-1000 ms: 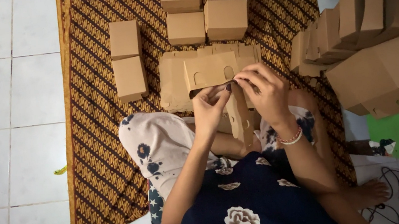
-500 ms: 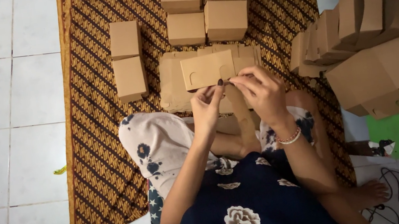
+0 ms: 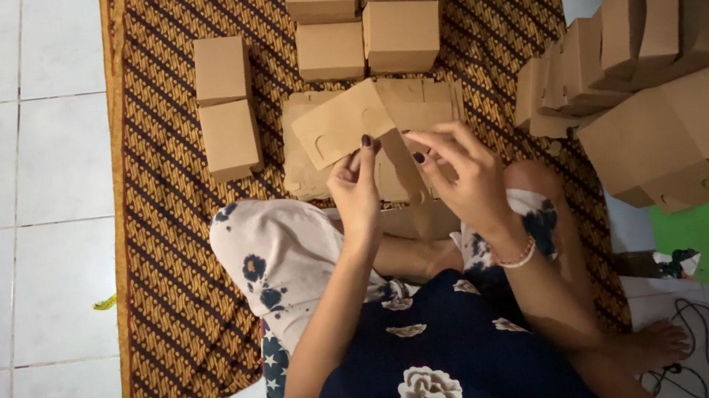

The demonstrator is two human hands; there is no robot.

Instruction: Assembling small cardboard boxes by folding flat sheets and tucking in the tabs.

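Both my hands were up over my lap on one flat cardboard blank: left hand pinched its lower edge with fingertips closed, right hand gripped the folded strip beside it. The blank sat tilted above the stack of flat blanks on the patterned mat. Finished boxes were all closed, contents not visible: two at left, four ahead, a loose pile at right.
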